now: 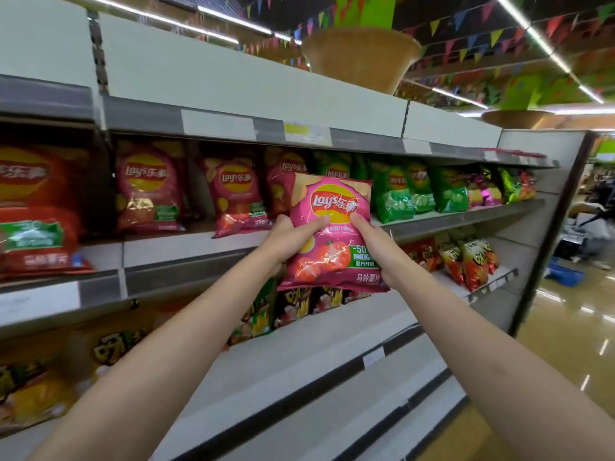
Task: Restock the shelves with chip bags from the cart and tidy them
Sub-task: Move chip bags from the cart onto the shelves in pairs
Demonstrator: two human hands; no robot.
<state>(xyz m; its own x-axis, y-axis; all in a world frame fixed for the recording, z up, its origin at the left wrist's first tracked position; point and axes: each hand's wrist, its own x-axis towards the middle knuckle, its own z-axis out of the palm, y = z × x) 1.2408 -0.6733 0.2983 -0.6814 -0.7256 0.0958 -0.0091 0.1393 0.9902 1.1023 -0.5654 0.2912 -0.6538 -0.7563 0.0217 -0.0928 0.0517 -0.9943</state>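
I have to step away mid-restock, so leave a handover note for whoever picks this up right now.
Left hand and right hand: both have a grip on one pink tomato chip bag, held upright in front of the shelf, not yet placed.
Pink bags stand on the shelf at left behind it, green bags at right.
Done: that row is partly stocked.
Left: set this bag among the pink ones, then straighten the row. The cart is out of view.

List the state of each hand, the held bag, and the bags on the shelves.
Left hand: grips the pink chip bag's left side.
Right hand: grips its right side.
Pink chip bag: upright, lifted before the shelf, not yet placed.
Pink shelf bags: standing, facing out.
Green shelf bags: standing, leaning slightly.
Lower shelf snack bags: standing, some tilted.
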